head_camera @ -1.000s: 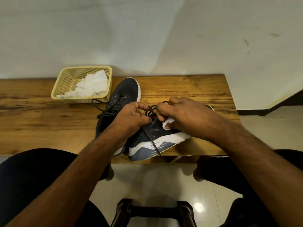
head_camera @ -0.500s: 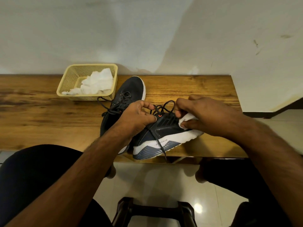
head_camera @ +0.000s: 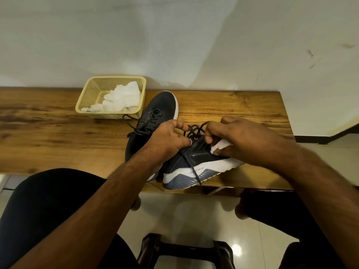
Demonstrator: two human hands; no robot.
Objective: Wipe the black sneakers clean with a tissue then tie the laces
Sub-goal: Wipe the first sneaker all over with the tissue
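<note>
Two black sneakers with white soles lie on the wooden table (head_camera: pixel 48 136). The left sneaker (head_camera: pixel 155 107) points away from me, its laces loose. The right sneaker (head_camera: pixel 196 164) is tipped on its side at the table's front edge. My left hand (head_camera: pixel 167 138) pinches its black laces (head_camera: pixel 196 131) near the top eyelets. My right hand (head_camera: pixel 242 140) pinches the laces from the other side and also holds a crumpled white tissue (head_camera: pixel 219 146) against the shoe's upper. One lace end hangs down over the sole.
A yellow plastic basket (head_camera: pixel 87 94) with crumpled white tissues stands at the back of the table, touching the left sneaker's laces. A white wall rises behind. My knees and a dark stool (head_camera: pixel 184 251) are below the table's front edge.
Over the last second the view shifted, so everything sits further right in the picture. My right hand drew away to the right and has now come back close to my left hand at the laces.
</note>
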